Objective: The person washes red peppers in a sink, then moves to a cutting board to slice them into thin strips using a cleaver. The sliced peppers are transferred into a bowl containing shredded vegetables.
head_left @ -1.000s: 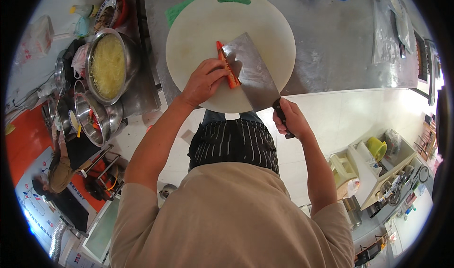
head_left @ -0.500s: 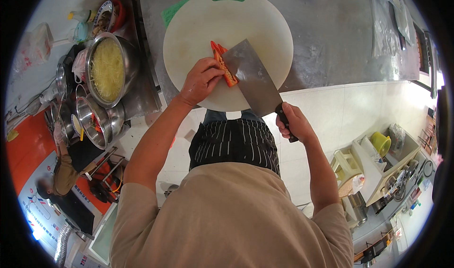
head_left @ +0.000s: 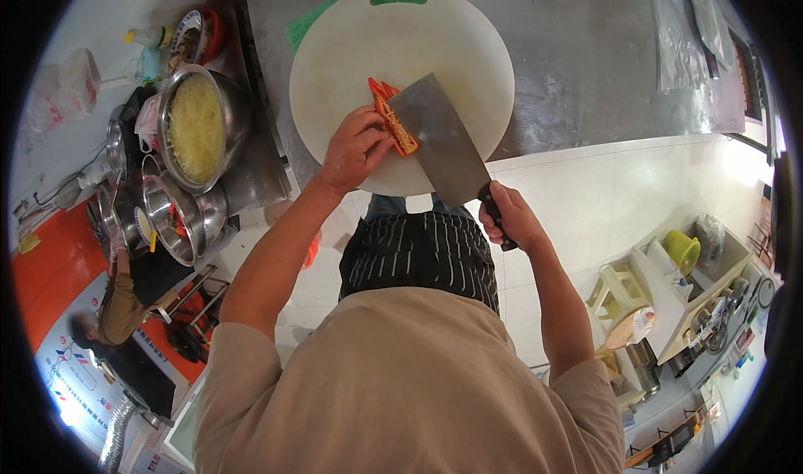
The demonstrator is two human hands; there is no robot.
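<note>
A red chili pepper [head_left: 403, 136], split open with pale seeds showing inside, lies on the round white cutting board [head_left: 335, 64]. My left hand [head_left: 358, 150] has its fingers bent on the pepper's left edge, holding it. Another red pepper piece [head_left: 385, 88] lies just beyond, partly hidden behind the first. My right hand [head_left: 512, 213] is wrapped round the black handle of a broad cleaver [head_left: 443, 140]. Its wide blade slants up to the left across the board, its edge beside the pepper's right side. Whether the edge touches the pepper I cannot tell.
A green cloth [head_left: 299, 29] shows under the board on the steel table [head_left: 569, 73]. To the left stand a metal bowl [head_left: 219, 152] of pale yellow shreds and more metal bowls. A co-worker [head_left: 117, 311] is at far left. Plastic bags [head_left: 673, 39] lie at the table's right.
The split pepper lies opened wider, showing more of its seeds. My left fingers have shifted slightly on it. The cleaver keeps nearly the same place beside it.
</note>
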